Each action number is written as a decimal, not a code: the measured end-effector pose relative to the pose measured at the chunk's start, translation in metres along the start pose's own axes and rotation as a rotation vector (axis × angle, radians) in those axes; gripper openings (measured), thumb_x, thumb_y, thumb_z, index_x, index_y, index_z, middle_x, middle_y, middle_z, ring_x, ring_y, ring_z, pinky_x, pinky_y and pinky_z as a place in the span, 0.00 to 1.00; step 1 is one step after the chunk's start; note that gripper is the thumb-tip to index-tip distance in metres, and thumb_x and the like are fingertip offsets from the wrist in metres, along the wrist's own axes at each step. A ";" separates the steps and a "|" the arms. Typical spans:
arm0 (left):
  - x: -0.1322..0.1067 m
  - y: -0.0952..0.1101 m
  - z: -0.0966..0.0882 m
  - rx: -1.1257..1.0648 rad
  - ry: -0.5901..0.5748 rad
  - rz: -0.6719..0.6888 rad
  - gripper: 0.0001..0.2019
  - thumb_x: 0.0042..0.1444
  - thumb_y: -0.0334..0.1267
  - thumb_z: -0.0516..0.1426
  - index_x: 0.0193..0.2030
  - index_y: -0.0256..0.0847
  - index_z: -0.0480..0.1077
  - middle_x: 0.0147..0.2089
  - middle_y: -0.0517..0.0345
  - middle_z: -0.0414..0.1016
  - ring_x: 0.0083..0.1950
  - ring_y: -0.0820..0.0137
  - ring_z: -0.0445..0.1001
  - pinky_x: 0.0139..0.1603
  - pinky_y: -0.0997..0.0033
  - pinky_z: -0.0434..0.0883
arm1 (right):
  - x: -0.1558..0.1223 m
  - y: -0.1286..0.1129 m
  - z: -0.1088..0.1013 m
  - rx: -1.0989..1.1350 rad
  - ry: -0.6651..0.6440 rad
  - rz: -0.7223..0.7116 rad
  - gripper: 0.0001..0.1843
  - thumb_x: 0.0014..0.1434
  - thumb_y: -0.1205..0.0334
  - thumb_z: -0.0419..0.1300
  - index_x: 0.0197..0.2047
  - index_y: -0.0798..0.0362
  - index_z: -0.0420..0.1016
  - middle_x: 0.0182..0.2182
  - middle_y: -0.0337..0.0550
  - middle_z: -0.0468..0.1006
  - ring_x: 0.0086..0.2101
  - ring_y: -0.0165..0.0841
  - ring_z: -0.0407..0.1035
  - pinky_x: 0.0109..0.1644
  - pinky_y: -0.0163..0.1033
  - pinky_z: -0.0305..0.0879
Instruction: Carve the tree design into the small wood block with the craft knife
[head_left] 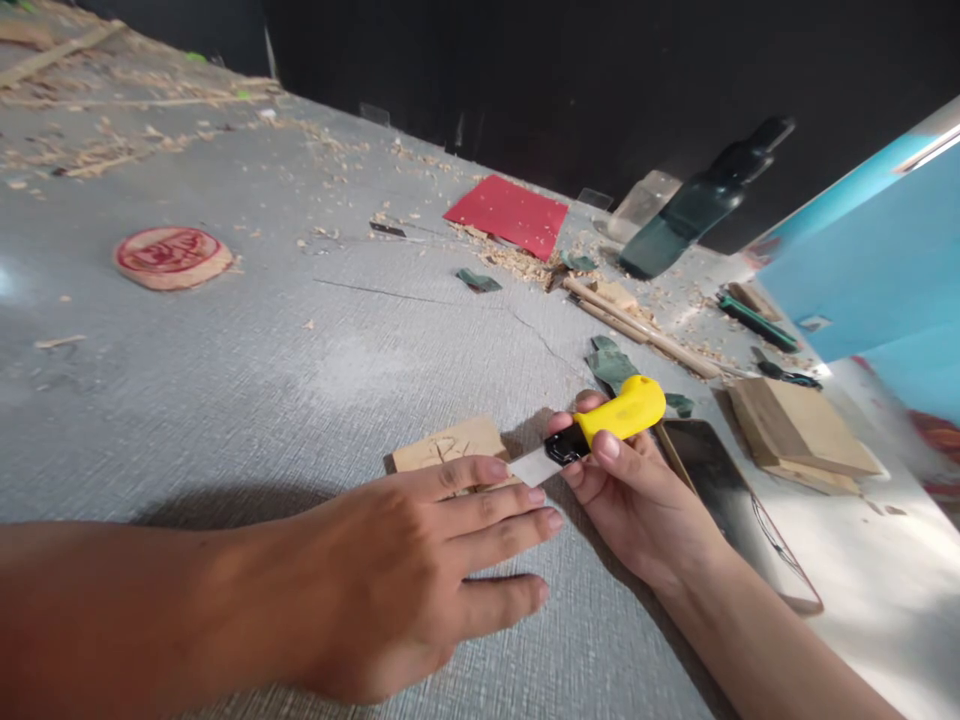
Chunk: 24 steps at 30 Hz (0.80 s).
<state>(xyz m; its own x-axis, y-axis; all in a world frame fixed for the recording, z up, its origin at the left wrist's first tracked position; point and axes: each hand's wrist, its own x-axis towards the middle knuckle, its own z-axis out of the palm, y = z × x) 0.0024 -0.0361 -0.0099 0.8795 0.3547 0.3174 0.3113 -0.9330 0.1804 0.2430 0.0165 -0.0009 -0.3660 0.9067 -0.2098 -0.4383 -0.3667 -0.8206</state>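
In my right hand (637,490) is a knife (626,412) with a curved yellow handle, a black collar and a flat silver blade. Its blade points left, and the tip is partly hidden by the fingers of my left hand (420,560). That hand is palm down with its fingers stretched out and slightly apart; whether they press on the blade, I cannot tell. Behind those fingers a small flat wood block (457,443) with dark lines on its face lies on the grey table (360,370), partly covered by them.
At the left lies a round wood piece (176,257) with a red design. Farther back are red paper (510,213), green scraps (478,281), wood shavings and a dark bottle (705,200). To the right are wooden sticks (645,330), a phone (731,500) and wood blocks (802,425).
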 end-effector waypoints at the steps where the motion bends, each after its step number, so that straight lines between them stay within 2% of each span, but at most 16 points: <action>1: 0.000 0.000 0.000 0.000 -0.001 0.002 0.24 0.65 0.39 0.57 0.67 0.41 0.69 0.75 0.44 0.59 0.76 0.59 0.59 0.78 0.51 0.55 | 0.000 0.000 0.000 -0.001 -0.002 0.003 0.12 0.57 0.67 0.73 0.43 0.47 0.80 0.40 0.39 0.86 0.33 0.24 0.79 0.40 0.23 0.77; 6: 0.000 0.000 0.000 0.001 0.004 0.002 0.23 0.65 0.38 0.56 0.67 0.41 0.69 0.75 0.44 0.59 0.76 0.60 0.59 0.79 0.52 0.53 | 0.000 0.001 -0.002 -0.019 -0.017 0.006 0.14 0.56 0.65 0.74 0.44 0.46 0.79 0.40 0.38 0.85 0.35 0.25 0.79 0.42 0.26 0.78; 15: 0.000 -0.001 -0.002 -0.006 0.042 -0.002 0.22 0.65 0.37 0.56 0.65 0.42 0.71 0.74 0.47 0.63 0.74 0.61 0.63 0.78 0.55 0.57 | 0.000 -0.003 -0.001 0.014 -0.050 0.031 0.15 0.54 0.68 0.74 0.42 0.45 0.77 0.38 0.33 0.85 0.34 0.23 0.79 0.40 0.24 0.77; 24: -0.001 -0.001 -0.002 -0.015 0.020 0.005 0.23 0.65 0.38 0.56 0.66 0.42 0.70 0.74 0.46 0.62 0.75 0.63 0.61 0.79 0.56 0.54 | 0.001 -0.002 -0.001 0.057 -0.091 0.006 0.12 0.57 0.70 0.71 0.43 0.47 0.78 0.38 0.37 0.84 0.38 0.24 0.79 0.42 0.26 0.78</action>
<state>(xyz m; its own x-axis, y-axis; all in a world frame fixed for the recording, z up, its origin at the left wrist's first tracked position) 0.0008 -0.0357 -0.0086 0.8733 0.3517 0.3370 0.3016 -0.9337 0.1929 0.2442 0.0184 0.0005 -0.4407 0.8828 -0.1629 -0.4812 -0.3855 -0.7873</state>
